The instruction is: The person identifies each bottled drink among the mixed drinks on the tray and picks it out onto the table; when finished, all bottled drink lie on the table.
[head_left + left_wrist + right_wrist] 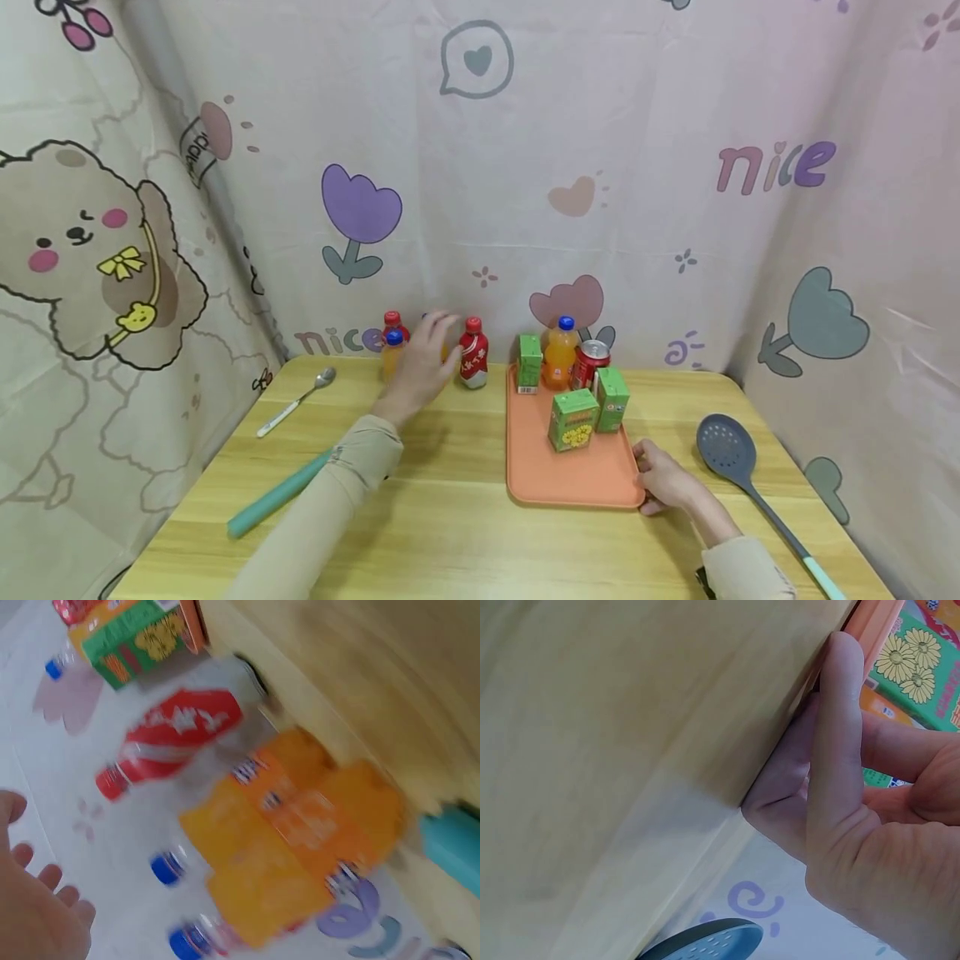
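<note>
My left hand [423, 362] reaches over the back left of the table with relaxed fingers and holds nothing. Behind and beside it stand two orange drink bottles [300, 832] with blue caps, partly hidden by the hand in the head view. A red-capped bottle [392, 321] is at the back, and a red and silver bottle [473, 354] stands just right of the hand. My right hand [663, 479] grips the right rim of an orange tray [555, 487]. On the tray are several green juice boxes [573, 421], an orange drink bottle [560, 354] and a red can [591, 362].
A spoon [296, 404] and a teal stick-like object [277, 493] lie on the left of the table, the latter partly under the left forearm. A grey slotted skimmer [727, 446] lies on the right. Printed curtains [480, 167] hang behind the table and at both sides.
</note>
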A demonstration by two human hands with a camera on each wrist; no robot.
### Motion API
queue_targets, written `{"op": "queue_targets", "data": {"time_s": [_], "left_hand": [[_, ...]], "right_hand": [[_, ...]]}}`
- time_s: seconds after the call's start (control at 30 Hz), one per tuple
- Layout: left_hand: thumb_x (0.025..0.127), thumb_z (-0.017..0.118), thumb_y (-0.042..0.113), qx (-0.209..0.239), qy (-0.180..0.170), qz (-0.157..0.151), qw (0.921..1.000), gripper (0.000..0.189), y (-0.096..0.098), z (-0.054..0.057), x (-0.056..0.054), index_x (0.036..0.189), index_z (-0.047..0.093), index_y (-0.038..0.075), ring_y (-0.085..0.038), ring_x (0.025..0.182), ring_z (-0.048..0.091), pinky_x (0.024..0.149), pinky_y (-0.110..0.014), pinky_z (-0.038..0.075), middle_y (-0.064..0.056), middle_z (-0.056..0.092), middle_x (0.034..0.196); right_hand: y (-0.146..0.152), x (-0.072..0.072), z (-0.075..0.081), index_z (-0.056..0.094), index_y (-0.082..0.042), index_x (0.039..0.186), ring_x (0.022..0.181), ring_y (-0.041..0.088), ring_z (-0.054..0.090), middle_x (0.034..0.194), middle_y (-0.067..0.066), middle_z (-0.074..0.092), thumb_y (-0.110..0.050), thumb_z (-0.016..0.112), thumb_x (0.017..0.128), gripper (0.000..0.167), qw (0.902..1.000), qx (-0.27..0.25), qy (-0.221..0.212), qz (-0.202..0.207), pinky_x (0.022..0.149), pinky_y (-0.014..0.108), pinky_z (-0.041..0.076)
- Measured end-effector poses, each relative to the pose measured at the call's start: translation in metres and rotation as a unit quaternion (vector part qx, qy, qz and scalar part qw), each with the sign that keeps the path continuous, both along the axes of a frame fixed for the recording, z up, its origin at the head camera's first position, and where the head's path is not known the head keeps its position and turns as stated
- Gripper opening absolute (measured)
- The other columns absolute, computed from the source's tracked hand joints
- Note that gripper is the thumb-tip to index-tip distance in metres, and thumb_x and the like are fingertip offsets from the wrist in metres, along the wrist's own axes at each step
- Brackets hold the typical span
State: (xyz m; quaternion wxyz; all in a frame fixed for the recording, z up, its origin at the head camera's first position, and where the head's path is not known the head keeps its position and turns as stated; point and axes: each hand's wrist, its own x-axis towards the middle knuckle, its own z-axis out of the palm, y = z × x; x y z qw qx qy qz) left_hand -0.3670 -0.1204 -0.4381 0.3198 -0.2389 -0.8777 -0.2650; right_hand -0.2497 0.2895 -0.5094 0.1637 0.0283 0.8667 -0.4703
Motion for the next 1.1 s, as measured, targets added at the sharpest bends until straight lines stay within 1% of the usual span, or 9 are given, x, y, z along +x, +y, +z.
{"op": "queue_targets", "data": {"time_s": [0.1, 0.17, 0.23, 0.33, 0.43, 0.6, 0.8, 0.93, 1.1], "left_hand": [[0.102, 0.070, 0.022, -0.046, -0.039, -0.017, 0.9980, 0.056, 0.020, -0.004, -0.003, 0.153, 0.050, 0.012, -0.033, 0.151, 0.045, 0.121, -0.049, 0.047, -0.011, 0.047, 0.158], [0.103, 0.069, 0.027, -0.069, -0.051, -0.029, 0.9959, 0.058, 0.033, -0.007, -0.007, 0.156, 0.048, 0.012, -0.033, 0.152, 0.045, 0.122, -0.048, 0.046, -0.013, 0.046, 0.161], [0.105, 0.066, 0.031, -0.089, -0.068, -0.039, 0.9930, 0.061, 0.044, -0.010, -0.011, 0.159, 0.044, 0.012, -0.034, 0.155, 0.041, 0.125, -0.049, 0.042, -0.014, 0.043, 0.164], [0.106, 0.065, 0.033, -0.119, -0.073, -0.050, 0.9889, 0.064, 0.059, -0.014, -0.016, 0.160, 0.042, 0.009, -0.036, 0.156, 0.039, 0.128, -0.050, 0.037, -0.016, 0.041, 0.167], [0.107, 0.061, 0.037, -0.142, -0.092, -0.055, 0.9841, 0.067, 0.073, -0.019, -0.022, 0.163, 0.037, 0.007, -0.038, 0.159, 0.033, 0.131, -0.052, 0.032, -0.017, 0.037, 0.169], [0.108, 0.058, 0.042, -0.147, -0.130, -0.067, 0.9784, 0.076, 0.095, -0.024, -0.028, 0.167, 0.027, 0.006, -0.037, 0.163, 0.024, 0.134, -0.051, 0.025, -0.017, 0.030, 0.173], [0.108, 0.058, 0.045, -0.129, -0.161, -0.070, 0.9760, 0.077, 0.113, -0.024, -0.037, 0.168, 0.025, 0.009, -0.035, 0.165, 0.019, 0.132, -0.056, 0.026, -0.016, 0.027, 0.174], [0.108, 0.054, 0.049, -0.128, -0.182, -0.069, 0.9726, 0.077, 0.121, -0.026, -0.044, 0.168, 0.024, 0.011, -0.035, 0.166, 0.015, 0.133, -0.055, 0.024, -0.015, 0.024, 0.176], [0.108, 0.053, 0.051, -0.137, -0.193, -0.060, 0.9697, 0.077, 0.131, -0.027, -0.056, 0.168, 0.026, 0.011, -0.036, 0.166, 0.014, 0.135, -0.055, 0.020, -0.014, 0.022, 0.176]], "right_hand": [[0.000, 0.000, 0.001, 0.036, 0.007, 0.137, 0.088, 0.026, 0.068, 0.120, 0.033, 0.052, 0.009, 0.044, 0.102, 0.036, 1.0000, -0.001, -0.002, -0.004, 0.062, 0.037, 0.063], [-0.001, 0.000, 0.002, 0.036, 0.007, 0.137, 0.087, 0.025, 0.068, 0.121, 0.034, 0.053, 0.010, 0.044, 0.102, 0.036, 1.0000, -0.002, 0.000, -0.006, 0.061, 0.037, 0.063], [-0.001, -0.001, 0.002, 0.037, 0.007, 0.137, 0.085, 0.025, 0.068, 0.119, 0.033, 0.053, 0.010, 0.043, 0.101, 0.036, 1.0000, -0.003, 0.000, -0.007, 0.060, 0.037, 0.062], [-0.001, -0.003, 0.001, 0.037, 0.006, 0.136, 0.083, 0.025, 0.068, 0.116, 0.031, 0.055, 0.010, 0.043, 0.102, 0.035, 1.0000, -0.005, 0.000, -0.005, 0.058, 0.037, 0.061], [-0.002, -0.004, 0.000, 0.038, 0.006, 0.135, 0.082, 0.025, 0.068, 0.114, 0.029, 0.057, 0.010, 0.042, 0.102, 0.034, 1.0000, -0.007, 0.000, -0.003, 0.057, 0.037, 0.061], [-0.002, -0.004, 0.000, 0.038, 0.006, 0.135, 0.081, 0.024, 0.068, 0.113, 0.028, 0.058, 0.010, 0.043, 0.102, 0.034, 1.0000, -0.003, 0.002, -0.007, 0.057, 0.037, 0.061], [-0.002, -0.004, 0.000, 0.039, 0.006, 0.135, 0.082, 0.026, 0.067, 0.112, 0.027, 0.056, 0.009, 0.044, 0.103, 0.033, 0.9999, 0.004, 0.005, -0.011, 0.057, 0.037, 0.061], [-0.002, -0.003, -0.001, 0.040, 0.006, 0.136, 0.084, 0.026, 0.067, 0.114, 0.027, 0.053, 0.009, 0.045, 0.103, 0.033, 0.9999, 0.004, 0.004, -0.015, 0.057, 0.037, 0.061], [-0.004, -0.002, -0.002, 0.041, 0.005, 0.134, 0.083, 0.026, 0.067, 0.112, 0.025, 0.056, 0.009, 0.045, 0.104, 0.031, 0.9998, -0.001, 0.009, -0.018, 0.057, 0.038, 0.061]]}}
